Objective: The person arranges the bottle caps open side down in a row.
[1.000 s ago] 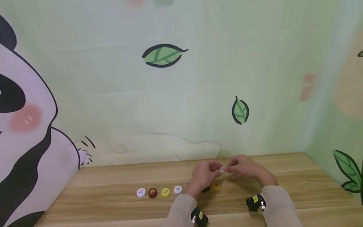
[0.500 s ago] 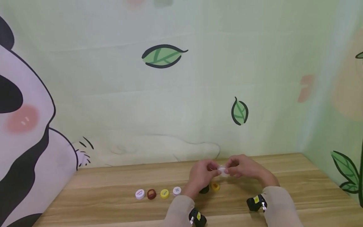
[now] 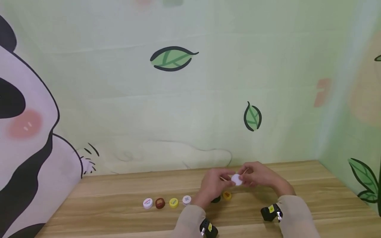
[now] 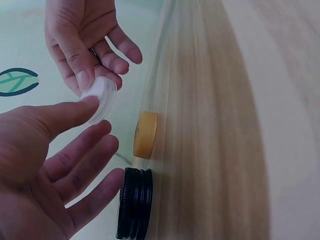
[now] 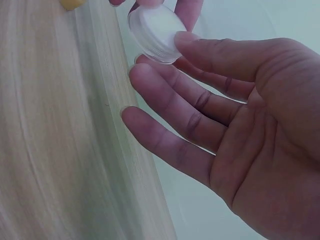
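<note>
Between my two hands, above the table's far side, is a white bottle cap with a ribbed, translucent rim. My left hand pinches its left edge, the thumb on the flat face in the left wrist view. From the other side my right hand pinches the same cap, its thumb at the edge of the white face in the right wrist view. Just below the hands on the table lie an orange cap and a black cap, the black one partly hidden by the left hand in the head view.
A row of caps continues leftward on the wooden table: a white cap, a yellow cap, a dark red cap and another white cap. Behind the table hangs a printed cloth.
The held cap has turned, so that its round white face now shows to the head view; it was seen nearly edge-on before. Both hands have shifted only slightly.
</note>
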Available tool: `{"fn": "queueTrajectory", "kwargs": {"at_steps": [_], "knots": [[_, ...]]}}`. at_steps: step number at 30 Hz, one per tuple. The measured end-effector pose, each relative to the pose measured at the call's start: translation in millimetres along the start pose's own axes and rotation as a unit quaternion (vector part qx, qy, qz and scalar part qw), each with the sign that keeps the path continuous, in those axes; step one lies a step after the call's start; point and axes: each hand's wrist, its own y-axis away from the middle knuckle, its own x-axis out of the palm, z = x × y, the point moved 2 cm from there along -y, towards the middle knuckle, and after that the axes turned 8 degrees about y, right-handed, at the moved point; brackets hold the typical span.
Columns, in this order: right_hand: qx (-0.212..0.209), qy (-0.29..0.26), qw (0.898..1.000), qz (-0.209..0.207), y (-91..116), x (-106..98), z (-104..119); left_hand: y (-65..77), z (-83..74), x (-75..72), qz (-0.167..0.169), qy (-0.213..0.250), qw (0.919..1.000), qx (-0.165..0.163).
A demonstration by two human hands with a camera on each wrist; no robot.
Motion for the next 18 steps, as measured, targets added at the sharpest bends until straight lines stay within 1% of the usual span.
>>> {"fn": "queueTrajectory", "kwargs": {"at_steps": [4,7,9,12,17,18], "knots": [[-0.013,-0.019,1.0,0.006,1.9,-0.2,-1.3,1.6,-1.6,1.6,0.007,0.0,0.9999,0.009],[-0.025,-0.034,0.999,0.017,2.5,-1.0,-1.2,2.7,-1.4,2.6,0.004,-0.008,0.9999,0.008],[-0.031,-0.035,0.999,0.025,2.9,-2.2,-0.9,2.7,-1.1,3.2,0.003,-0.012,0.9999,0.005],[-0.034,-0.018,0.999,0.034,3.6,-3.9,-0.3,1.5,-0.6,4.6,0.009,-0.022,0.9997,0.006],[-0.025,0.01,0.999,0.045,3.7,-3.9,0.3,0.6,-2.3,6.0,0.022,-0.043,0.9988,0.01],[-0.022,0.013,0.999,0.048,3.6,-3.8,0.3,0.5,-2.9,6.2,0.023,-0.042,0.9988,0.007]]}}
